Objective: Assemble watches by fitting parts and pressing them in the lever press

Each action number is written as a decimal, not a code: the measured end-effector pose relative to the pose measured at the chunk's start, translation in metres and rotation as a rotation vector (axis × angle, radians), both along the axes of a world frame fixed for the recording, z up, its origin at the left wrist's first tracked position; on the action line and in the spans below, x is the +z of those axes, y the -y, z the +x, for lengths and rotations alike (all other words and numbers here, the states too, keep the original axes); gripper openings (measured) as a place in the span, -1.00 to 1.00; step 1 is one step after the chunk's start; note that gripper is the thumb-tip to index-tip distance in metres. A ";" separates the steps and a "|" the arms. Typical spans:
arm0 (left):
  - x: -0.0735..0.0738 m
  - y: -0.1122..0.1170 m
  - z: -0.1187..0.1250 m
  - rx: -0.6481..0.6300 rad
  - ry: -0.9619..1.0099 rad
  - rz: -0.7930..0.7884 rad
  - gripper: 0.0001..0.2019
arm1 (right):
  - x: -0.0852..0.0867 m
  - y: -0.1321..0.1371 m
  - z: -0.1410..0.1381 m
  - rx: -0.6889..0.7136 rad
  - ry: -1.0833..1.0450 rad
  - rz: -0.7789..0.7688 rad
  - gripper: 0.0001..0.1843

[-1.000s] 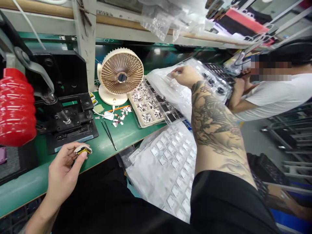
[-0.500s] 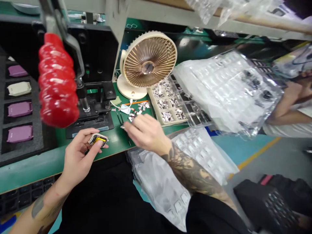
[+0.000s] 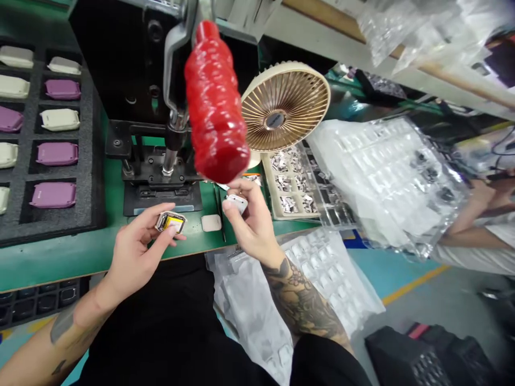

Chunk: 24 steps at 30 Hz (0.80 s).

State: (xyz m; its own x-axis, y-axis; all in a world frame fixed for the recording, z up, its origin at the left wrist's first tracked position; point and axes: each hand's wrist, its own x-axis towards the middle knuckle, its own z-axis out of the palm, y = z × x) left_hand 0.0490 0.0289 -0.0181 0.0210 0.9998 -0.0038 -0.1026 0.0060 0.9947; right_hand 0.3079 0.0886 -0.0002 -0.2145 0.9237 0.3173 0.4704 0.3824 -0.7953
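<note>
My left hand grips a small open device casing between thumb and fingers, its yellow battery-like insert facing up. In my right hand is a small white cover, pinched near the bench's front edge. Another flat whitish piece lies on the green bench between the hands. Beside it rest dark tweezers, close to my right hand. A lever press with a red ribbed handle stands just beyond; the handle hangs above my right fingertips.
A foam tray with purple and off-white casings lies at left. Behind the handle is a fan, then a compartment box of small parts. Plastic-wrapped trays lean at right, where another person's arm shows.
The view has swung left, bringing more of the foam tray in. My right hand has turned palm-up and now shows the white cover. A whitish piece now shows on the bench.
</note>
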 end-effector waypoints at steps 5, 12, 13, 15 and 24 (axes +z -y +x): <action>0.000 -0.002 0.002 0.005 0.057 -0.029 -0.61 | 0.004 -0.006 -0.020 0.028 -0.079 0.077 -0.95; -0.004 -0.003 0.003 -0.004 0.082 -0.033 -0.58 | 0.016 -0.003 -0.052 0.226 0.253 0.446 -0.42; -0.005 -0.003 0.002 -0.004 0.090 -0.021 -0.57 | 0.015 -0.003 -0.055 0.239 0.290 0.465 -0.39; -0.007 -0.002 0.002 -0.008 0.110 -0.007 -0.55 | 0.011 -0.002 -0.059 0.250 0.323 0.468 -0.37; -0.009 -0.002 0.001 -0.012 0.143 -0.027 -0.49 | 0.001 0.008 -0.065 0.279 0.162 0.307 -0.33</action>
State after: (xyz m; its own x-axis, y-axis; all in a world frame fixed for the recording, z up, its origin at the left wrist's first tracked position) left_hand 0.0503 0.0311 -0.0268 0.0349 0.9990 -0.0267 -0.2428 0.0344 0.9695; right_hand 0.2428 0.0807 0.0011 -0.5121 0.6917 0.5092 0.4250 0.7192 -0.5496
